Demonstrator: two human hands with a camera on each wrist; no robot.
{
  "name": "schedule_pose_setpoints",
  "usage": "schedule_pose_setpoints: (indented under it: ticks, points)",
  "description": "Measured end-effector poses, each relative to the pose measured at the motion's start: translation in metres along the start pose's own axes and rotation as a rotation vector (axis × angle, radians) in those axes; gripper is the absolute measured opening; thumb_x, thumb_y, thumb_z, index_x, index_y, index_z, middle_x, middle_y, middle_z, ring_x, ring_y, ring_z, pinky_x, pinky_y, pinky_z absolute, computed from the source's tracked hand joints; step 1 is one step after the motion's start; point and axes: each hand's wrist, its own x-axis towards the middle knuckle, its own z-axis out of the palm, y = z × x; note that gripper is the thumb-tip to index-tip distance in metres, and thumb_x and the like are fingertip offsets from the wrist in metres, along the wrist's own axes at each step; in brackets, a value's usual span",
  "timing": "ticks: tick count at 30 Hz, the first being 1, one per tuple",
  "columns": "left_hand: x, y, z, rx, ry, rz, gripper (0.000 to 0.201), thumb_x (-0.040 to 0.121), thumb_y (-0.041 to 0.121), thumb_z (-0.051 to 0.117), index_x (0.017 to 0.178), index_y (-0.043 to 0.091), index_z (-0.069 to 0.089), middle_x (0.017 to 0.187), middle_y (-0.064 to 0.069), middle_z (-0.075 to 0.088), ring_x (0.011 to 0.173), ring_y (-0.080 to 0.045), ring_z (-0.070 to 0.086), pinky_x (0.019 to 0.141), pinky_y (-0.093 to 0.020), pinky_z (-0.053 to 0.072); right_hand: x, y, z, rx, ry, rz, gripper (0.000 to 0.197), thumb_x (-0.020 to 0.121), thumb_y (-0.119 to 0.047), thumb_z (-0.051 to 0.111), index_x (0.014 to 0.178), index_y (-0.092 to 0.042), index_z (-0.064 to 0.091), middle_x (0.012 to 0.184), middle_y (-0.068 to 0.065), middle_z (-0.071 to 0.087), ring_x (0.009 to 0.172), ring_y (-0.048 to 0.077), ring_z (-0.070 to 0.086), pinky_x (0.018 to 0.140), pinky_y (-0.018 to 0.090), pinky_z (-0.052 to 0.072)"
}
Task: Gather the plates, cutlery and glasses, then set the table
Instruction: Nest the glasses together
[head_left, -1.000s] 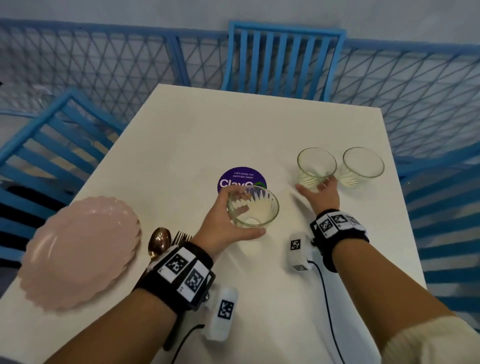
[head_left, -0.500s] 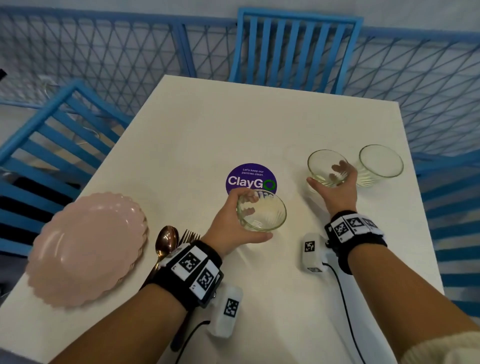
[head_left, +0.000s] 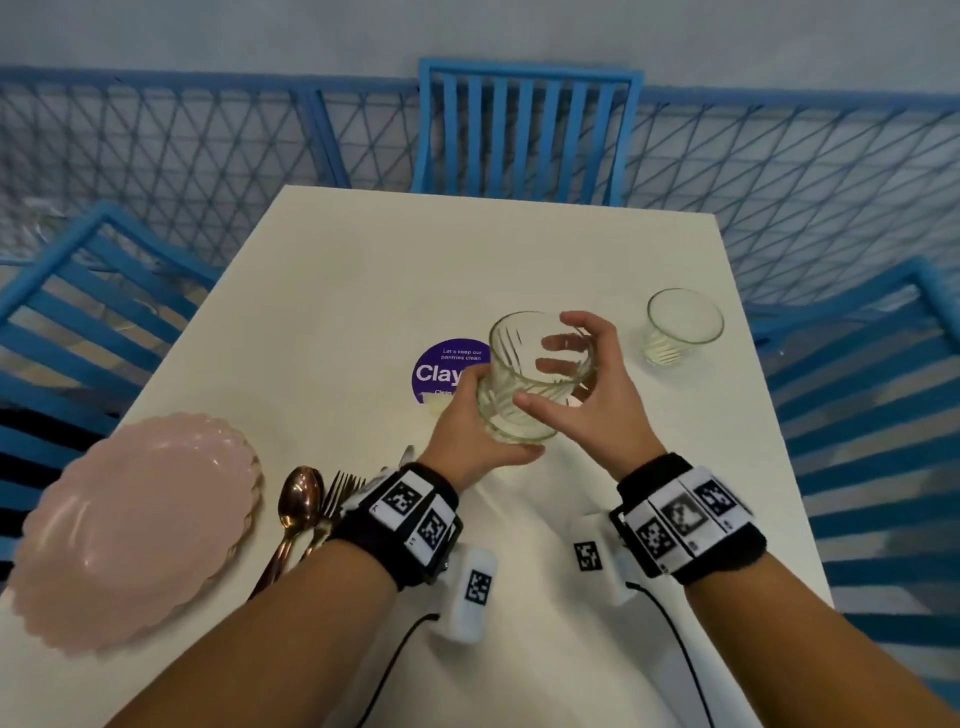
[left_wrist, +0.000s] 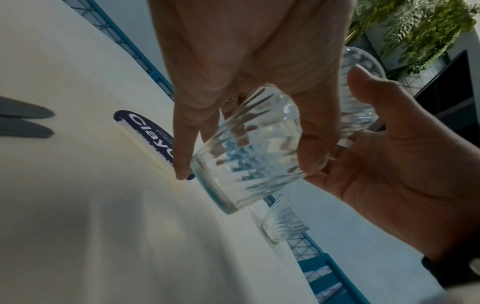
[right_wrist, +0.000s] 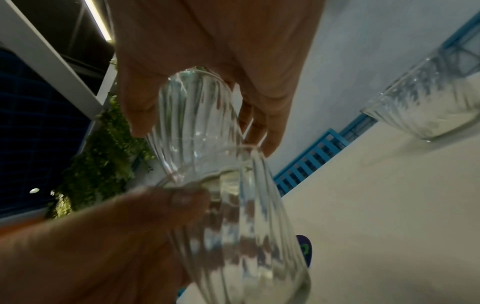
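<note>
Both hands meet over the middle of the white table (head_left: 322, 291), stacking glasses. Left hand (head_left: 470, 441) grips the lower glass (head_left: 511, 431) from the side, thumb in front and fingers behind, holding it off the table so it can receive another. Right hand (head_left: 592, 395) holds the upper glass (head_left: 537, 358) with fingers curled round its far wall and thumb on the near side, and this glass sits partly inside the lower one; the right wrist view shows its base (right_wrist: 197, 127) passing the lower rim. Nesting them this way looks meant to let one hand carry several at once. How deep the upper glass has gone I cannot tell exactly.

A third glass (head_left: 683, 325) stands upright on the table to the right, apart from the hands, likely next for the stack. The pink plates (head_left: 135, 525) lie stacked at the near left edge, and the spoon (head_left: 298, 499) and fork (head_left: 343, 488) lie just beside them, partly under the left wrist, so the gathering seems well on and the setting out not yet begun. A purple sticker (head_left: 447, 364) on the table lies behind the left hand. Blue chairs (head_left: 524, 130) ring the table, where places would go. Glass against glass can jam or chip, so the seating calls for a gentle, straight push.
</note>
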Motion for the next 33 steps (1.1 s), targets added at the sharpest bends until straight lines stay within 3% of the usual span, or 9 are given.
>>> schedule_pose_setpoints:
  ticks: [5,8,12,16,18,21,26,30,33]
  points:
    - [0.005,0.012,0.013,-0.044,-0.009,0.030,0.086,0.060,-0.015,0.077,0.131,0.013,0.038,0.110,0.001,0.058,0.098,-0.011,0.059,0.079,-0.014,0.052,-0.005,0.006,-0.001,-0.129,0.014,-0.011,0.096,0.053,-0.036,0.081,0.134,-0.030,0.031,0.113,-0.009,0.055,0.107,0.002,0.054,0.085,0.001,0.040]
    - [0.009,0.015,0.019,-0.121,0.003,0.024,0.088,0.055,-0.018,0.078,0.126,0.017,0.040,0.111,0.000,0.058,0.102,-0.014,0.058,0.088,-0.023,0.050,-0.005,0.010,-0.009,-0.169,-0.003,0.029,0.100,0.058,-0.027,0.087,0.140,-0.024,0.030,0.118,-0.008,0.052,0.107,-0.001,0.050,0.083,-0.008,0.034]
    - [0.016,0.014,0.025,-0.094,0.011,0.032,0.084,0.054,-0.009,0.083,0.122,0.017,0.041,0.109,0.001,0.058,0.099,-0.013,0.060,0.091,-0.029,0.052,-0.004,0.013,-0.026,-0.106,-0.067,0.073,0.095,0.058,-0.053,0.070,0.141,-0.026,0.030,0.130,-0.009,0.045,0.119,0.000,0.044,0.098,0.012,0.037]
    - [0.021,0.008,0.027,-0.060,0.049,0.018,0.086,0.058,-0.009,0.082,0.128,0.014,0.039,0.109,0.005,0.054,0.105,-0.014,0.054,0.101,-0.033,0.047,0.004,0.040,-0.046,-0.022,0.360,0.189,0.052,0.086,-0.032,0.062,0.129,-0.013,0.042,0.126,-0.001,0.044,0.114,0.014,0.053,0.098,0.031,0.044]
    - [0.023,0.006,0.028,-0.067,0.039,0.014,0.080,0.059,-0.012,0.080,0.123,0.016,0.040,0.107,0.007,0.054,0.104,-0.014,0.054,0.102,-0.038,0.047,0.013,0.066,-0.059,-0.063,0.538,0.348,0.057,0.085,-0.019,0.066,0.131,-0.004,0.038,0.133,0.009,0.039,0.119,0.024,0.051,0.094,0.029,0.043]
    - [0.026,0.002,0.029,-0.063,0.017,0.013,0.077,0.060,-0.014,0.079,0.117,0.020,0.041,0.107,0.007,0.054,0.104,-0.014,0.054,0.102,-0.037,0.046,0.032,0.099,-0.076,-0.088,0.546,0.555,0.083,0.077,-0.020,0.074,0.142,-0.003,0.025,0.145,0.015,0.028,0.130,0.029,0.042,0.105,0.034,0.037]
    - [0.030,-0.001,0.027,-0.049,-0.006,0.004,0.082,0.058,-0.013,0.080,0.120,0.021,0.040,0.106,0.012,0.055,0.107,-0.014,0.055,0.096,-0.032,0.048,0.069,0.119,-0.091,-0.078,0.553,0.449,0.100,0.066,-0.019,0.084,0.144,-0.006,0.023,0.147,0.010,0.035,0.136,0.024,0.037,0.114,0.034,0.031]
    - [0.032,-0.003,0.021,-0.039,-0.014,0.008,0.084,0.055,-0.011,0.082,0.120,0.021,0.040,0.101,0.014,0.055,0.091,0.003,0.057,0.082,-0.015,0.051,0.084,0.118,-0.097,-0.058,0.593,0.397,0.099,0.067,-0.018,0.083,0.144,-0.010,0.022,0.149,0.007,0.035,0.138,0.021,0.034,0.113,0.027,0.028]
    - [0.029,-0.004,0.017,-0.022,-0.020,0.009,0.084,0.053,-0.007,0.082,0.120,0.022,0.040,0.102,0.015,0.055,0.087,0.010,0.057,0.086,-0.020,0.051,0.087,0.115,-0.097,-0.016,0.600,0.376,0.091,0.068,-0.017,0.082,0.141,-0.012,0.028,0.139,0.006,0.046,0.130,0.020,0.044,0.107,0.029,0.036]
